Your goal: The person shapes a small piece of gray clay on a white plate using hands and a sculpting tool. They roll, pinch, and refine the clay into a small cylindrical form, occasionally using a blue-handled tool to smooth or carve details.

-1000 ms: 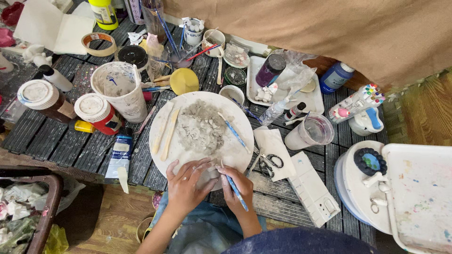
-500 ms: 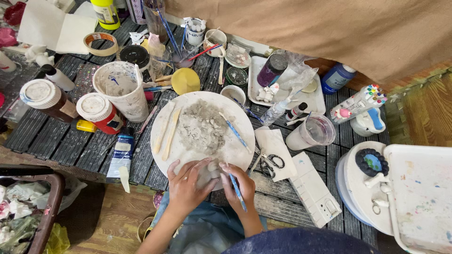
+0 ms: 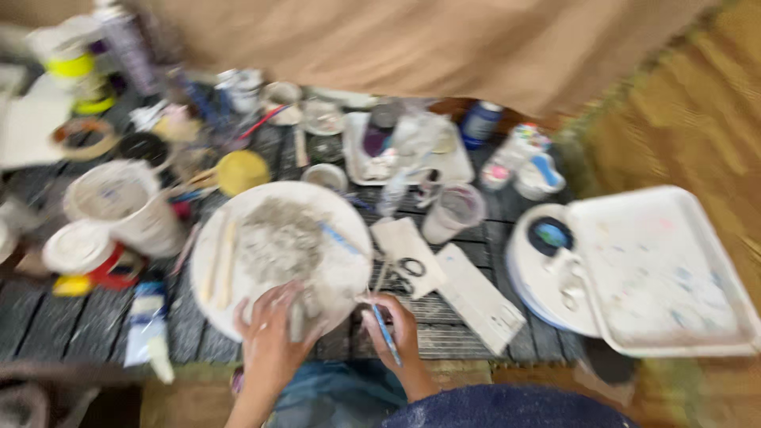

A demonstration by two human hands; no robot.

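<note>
Head view, blurred dark slatted table (image 3: 71, 325), tan cloth (image 3: 412, 40) behind, left hand (image 3: 269, 337) fingers on white plate (image 3: 349, 269), right hand (image 3: 396, 329) clamped on blue brush (image 3: 386, 333)

Pots and jars (image 3: 127, 202) crowd round white plate (image 3: 277, 254); open dark slats (image 3: 71, 325) near left; white tray (image 3: 674, 273) blocks right.

Heavy motion blur throughout; nothing in sharp focus, smearing worst toward 9 and 3 o'clock. Soft, even daylight, bright, no hard shadows or glare.
</note>
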